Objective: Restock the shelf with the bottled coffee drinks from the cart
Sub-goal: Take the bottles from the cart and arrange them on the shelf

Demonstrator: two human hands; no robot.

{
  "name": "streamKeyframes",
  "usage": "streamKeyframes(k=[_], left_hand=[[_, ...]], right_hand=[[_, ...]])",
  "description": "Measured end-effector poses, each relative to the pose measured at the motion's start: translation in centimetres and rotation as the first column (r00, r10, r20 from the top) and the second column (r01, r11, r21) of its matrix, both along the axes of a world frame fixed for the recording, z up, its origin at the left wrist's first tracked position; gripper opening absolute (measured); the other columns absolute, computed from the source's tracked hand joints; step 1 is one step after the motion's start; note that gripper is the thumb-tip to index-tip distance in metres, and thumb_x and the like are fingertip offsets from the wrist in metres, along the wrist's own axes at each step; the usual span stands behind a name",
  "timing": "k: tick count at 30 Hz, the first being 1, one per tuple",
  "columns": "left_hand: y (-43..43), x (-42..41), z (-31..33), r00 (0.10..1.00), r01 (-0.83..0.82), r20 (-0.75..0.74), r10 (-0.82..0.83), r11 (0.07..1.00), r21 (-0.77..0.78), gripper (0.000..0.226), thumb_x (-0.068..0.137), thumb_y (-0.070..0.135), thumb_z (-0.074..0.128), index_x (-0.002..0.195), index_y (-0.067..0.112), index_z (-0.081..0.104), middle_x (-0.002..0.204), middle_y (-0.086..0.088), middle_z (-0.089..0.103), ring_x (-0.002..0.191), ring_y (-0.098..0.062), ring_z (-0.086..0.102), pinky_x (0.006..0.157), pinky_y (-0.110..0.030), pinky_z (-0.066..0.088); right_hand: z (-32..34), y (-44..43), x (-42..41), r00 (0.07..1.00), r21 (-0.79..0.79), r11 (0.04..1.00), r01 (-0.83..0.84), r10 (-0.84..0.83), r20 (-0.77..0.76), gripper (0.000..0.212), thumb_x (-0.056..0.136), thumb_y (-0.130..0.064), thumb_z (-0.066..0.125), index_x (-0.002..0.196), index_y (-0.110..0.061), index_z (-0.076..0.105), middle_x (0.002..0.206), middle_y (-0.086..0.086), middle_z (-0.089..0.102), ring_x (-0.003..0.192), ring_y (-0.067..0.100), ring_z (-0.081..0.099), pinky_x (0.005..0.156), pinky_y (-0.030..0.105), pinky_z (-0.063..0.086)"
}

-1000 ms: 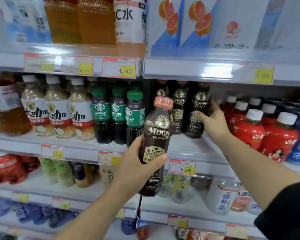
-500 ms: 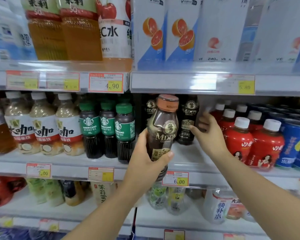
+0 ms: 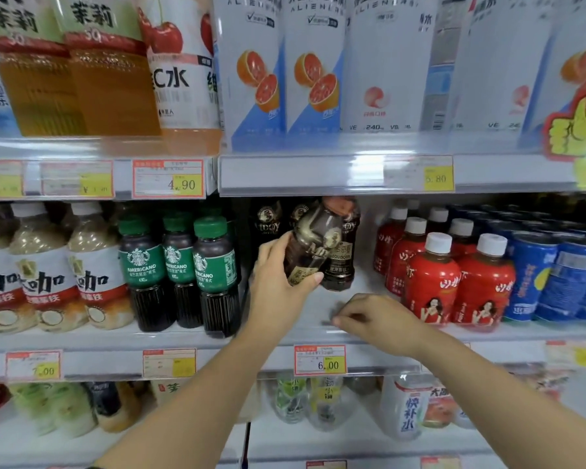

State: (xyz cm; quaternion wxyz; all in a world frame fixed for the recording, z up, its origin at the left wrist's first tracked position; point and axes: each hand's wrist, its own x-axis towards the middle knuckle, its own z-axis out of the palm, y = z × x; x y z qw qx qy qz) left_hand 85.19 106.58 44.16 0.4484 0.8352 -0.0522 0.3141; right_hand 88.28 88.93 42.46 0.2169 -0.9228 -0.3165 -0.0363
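Gripping the tilted MDOY coffee bottle (image 3: 313,240), the left hand (image 3: 275,285) hides its base; below the bottle, the right hand (image 3: 381,319) is relaxed, empty, blurred.

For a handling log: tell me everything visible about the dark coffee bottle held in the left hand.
The dark brown plastic coffee bottle has an orange-brown cap, a gold emblem and a beige lower label. Capped, it tilts rightward in front of matching bottles standing on the shelf. The left hand grips its lower body.
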Motion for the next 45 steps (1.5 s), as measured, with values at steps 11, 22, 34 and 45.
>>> streamKeyframes(k=[11,22,34,45], left_hand=[[1.0,1.7,-1.2,0.993,-0.044,-0.121,0.001,0.934,-0.355,0.077,0.085,0.019,0.068,0.146,0.020,0.021,0.131,0.001,0.052,0.117,-0.019,0.052,0.102,-0.043,0.042],[0.0,-4.0,-2.5,0.993,-0.041,0.115,0.027,0.992,0.121,0.079,0.089,0.023,0.062,0.150,0.021,0.011,0.147,0.004,0.013,0.130,0.007,0.018,0.100,0.001,0.011],[21.6,-24.0,-21.3,0.906,-0.290,-0.264,0.331,0.940,0.182,0.022,0.089,0.026,0.050,0.105,0.023,0.064,0.093,0.016,0.062,0.084,-0.005,0.057,0.067,-0.009,0.040],[42.6,-42.4,-37.4,0.477,-0.616,-0.701,0.530,0.770,0.163,0.027,0.091,0.009,0.054,0.112,0.022,0.065,0.101,0.016,0.061,0.094,-0.010,0.060,0.077,-0.022,0.044]], right_hand=[[-0.4,0.2,-0.3,0.997,0.024,0.998,0.057,-0.058,0.056,0.029,0.091,-0.046,0.051,0.104,-0.027,0.070,0.088,-0.023,0.049,0.087,-0.001,0.044,0.062,0.007,0.028],[-1.9,1.2,-3.4,0.882,0.226,0.972,0.059,-0.157,0.445,0.024,0.086,-0.029,0.056,0.103,-0.020,0.069,0.101,-0.005,0.066,0.097,0.018,0.058,0.085,0.035,0.047],[-15.6,23.5,-15.2,0.911,0.190,0.891,-0.412,0.401,0.095,0.025,0.086,-0.024,0.049,0.088,-0.010,0.070,0.083,0.001,0.068,0.082,0.008,0.050,0.073,0.017,0.040],[-35.4,48.7,-26.7,0.789,0.067,0.914,-0.399,0.380,-0.483,0.018,0.084,-0.009,0.061,0.100,-0.013,0.068,0.091,-0.008,0.058,0.085,0.010,0.055,0.079,0.024,0.043]])
